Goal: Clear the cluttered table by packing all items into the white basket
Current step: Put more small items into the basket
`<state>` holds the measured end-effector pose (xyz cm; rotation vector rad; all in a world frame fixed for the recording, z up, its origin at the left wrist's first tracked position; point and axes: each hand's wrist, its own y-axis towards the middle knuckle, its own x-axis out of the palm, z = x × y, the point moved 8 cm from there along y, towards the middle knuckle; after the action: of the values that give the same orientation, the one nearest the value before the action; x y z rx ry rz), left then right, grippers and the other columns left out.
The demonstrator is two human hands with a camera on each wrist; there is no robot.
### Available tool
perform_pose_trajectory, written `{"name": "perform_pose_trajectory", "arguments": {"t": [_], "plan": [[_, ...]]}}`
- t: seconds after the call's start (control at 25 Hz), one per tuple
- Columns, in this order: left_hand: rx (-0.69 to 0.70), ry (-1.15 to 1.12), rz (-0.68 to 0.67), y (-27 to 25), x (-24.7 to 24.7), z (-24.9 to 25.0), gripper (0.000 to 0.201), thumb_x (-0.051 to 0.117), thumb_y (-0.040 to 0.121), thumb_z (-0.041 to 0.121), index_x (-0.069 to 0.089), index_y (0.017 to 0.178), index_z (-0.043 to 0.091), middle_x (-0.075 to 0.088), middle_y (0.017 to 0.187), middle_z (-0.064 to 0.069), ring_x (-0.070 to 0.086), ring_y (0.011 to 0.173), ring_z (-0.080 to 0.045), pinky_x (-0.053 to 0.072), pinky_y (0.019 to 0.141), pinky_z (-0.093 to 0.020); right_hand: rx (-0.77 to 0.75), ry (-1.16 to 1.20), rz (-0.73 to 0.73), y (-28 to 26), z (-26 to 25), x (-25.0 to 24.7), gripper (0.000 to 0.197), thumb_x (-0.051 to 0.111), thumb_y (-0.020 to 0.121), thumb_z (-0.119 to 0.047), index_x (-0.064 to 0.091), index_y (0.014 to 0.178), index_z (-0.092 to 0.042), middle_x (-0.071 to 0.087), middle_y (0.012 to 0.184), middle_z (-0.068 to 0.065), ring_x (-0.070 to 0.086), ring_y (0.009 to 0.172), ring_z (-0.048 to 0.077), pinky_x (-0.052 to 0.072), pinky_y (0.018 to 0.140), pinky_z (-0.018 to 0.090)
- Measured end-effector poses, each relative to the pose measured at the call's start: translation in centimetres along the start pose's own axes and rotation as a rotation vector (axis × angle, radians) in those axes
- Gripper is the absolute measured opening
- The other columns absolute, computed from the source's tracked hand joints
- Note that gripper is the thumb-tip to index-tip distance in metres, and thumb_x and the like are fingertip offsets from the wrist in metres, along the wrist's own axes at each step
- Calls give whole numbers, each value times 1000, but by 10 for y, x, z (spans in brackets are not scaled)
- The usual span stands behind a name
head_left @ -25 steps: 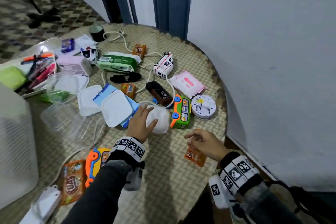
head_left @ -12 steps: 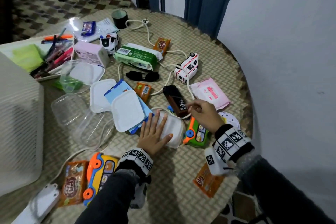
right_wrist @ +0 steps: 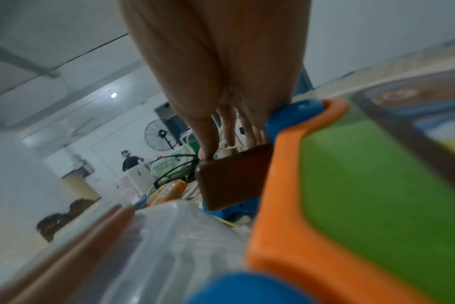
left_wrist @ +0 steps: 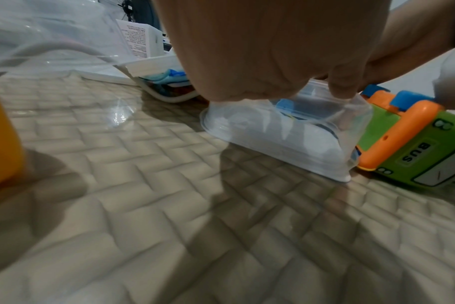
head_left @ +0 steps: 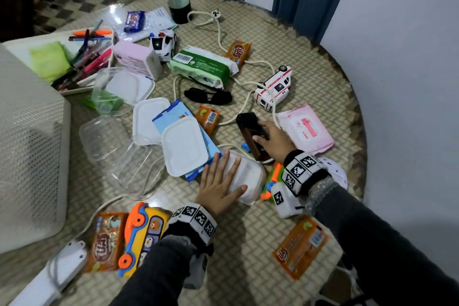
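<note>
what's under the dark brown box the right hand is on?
The dark brown box lies across a white cord; its near end sits over a blue part beside the green toy bus. The right hand covers the rest.

A round table (head_left: 323, 87) wears a beige cover in a woven basket-weave pattern. At the left stands a white basket (head_left: 32, 146) with finely perforated walls. Scattered items include a green-and-white wipes pack (head_left: 202, 67), a pale pink pack (head_left: 305, 129) with red print, a white toy ambulance (head_left: 273, 88) striped in red, a yellow-and-orange toy bus (head_left: 142, 233), orange snack packets (head_left: 300, 247), and a dark brown box (head_left: 250, 131). Both wrists carry black-and-white square-patterned bands (head_left: 195, 218).
</note>
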<state>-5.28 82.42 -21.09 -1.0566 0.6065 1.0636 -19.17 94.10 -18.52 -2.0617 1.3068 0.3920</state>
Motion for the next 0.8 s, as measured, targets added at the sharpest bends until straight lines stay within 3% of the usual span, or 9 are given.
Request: {"name": "perform_pose_trajectory", "arguments": {"t": [0.12, 0.4, 0.52, 0.72, 0.8], "plan": [[-5, -2, 3, 0, 0, -1, 75, -3, 65, 76, -26, 131, 48, -43, 135, 24, -41, 128, -3, -34, 97, -20, 31, 113, 10, 1, 3, -3, 52, 63, 90, -9, 41, 137, -4, 56, 131, 13, 52, 122, 26, 36, 89, 21], [4, -26, 18, 1, 0, -1, 73, -1, 66, 76, -25, 131, 51, -44, 134, 26, -43, 127, -1, -37, 93, -17, 62, 358, 30, 0, 9, -1, 66, 75, 79, -6, 41, 137, -6, 57, 123, 14, 58, 110, 27, 45, 99, 40], [-8, -10, 26, 3, 0, -3, 71, 10, 76, 73, -22, 134, 48, -41, 137, 24, -40, 129, -3, -36, 94, -18, 13, 437, 105, -10, 1, -19, 67, 74, 79, -3, 41, 137, -1, 59, 120, 13, 59, 102, 20, 49, 91, 33], [-23, 11, 18, 6, 4, -6, 75, 1, 69, 77, -26, 132, 49, -38, 144, 18, -38, 131, -4, -28, 104, -26, -44, 471, 204, -42, -3, -49, 66, 82, 72, -12, 51, 131, -10, 63, 107, 11, 65, 94, 24, 55, 87, 42], [-38, 27, 10, 6, 4, -6, 71, 11, 81, 73, -23, 136, 45, -33, 150, 13, -36, 133, -7, -23, 109, -31, -76, 497, 231, -59, -4, -55, 63, 83, 70, -11, 54, 126, -16, 62, 99, 5, 65, 89, 21, 55, 84, 38]]}}
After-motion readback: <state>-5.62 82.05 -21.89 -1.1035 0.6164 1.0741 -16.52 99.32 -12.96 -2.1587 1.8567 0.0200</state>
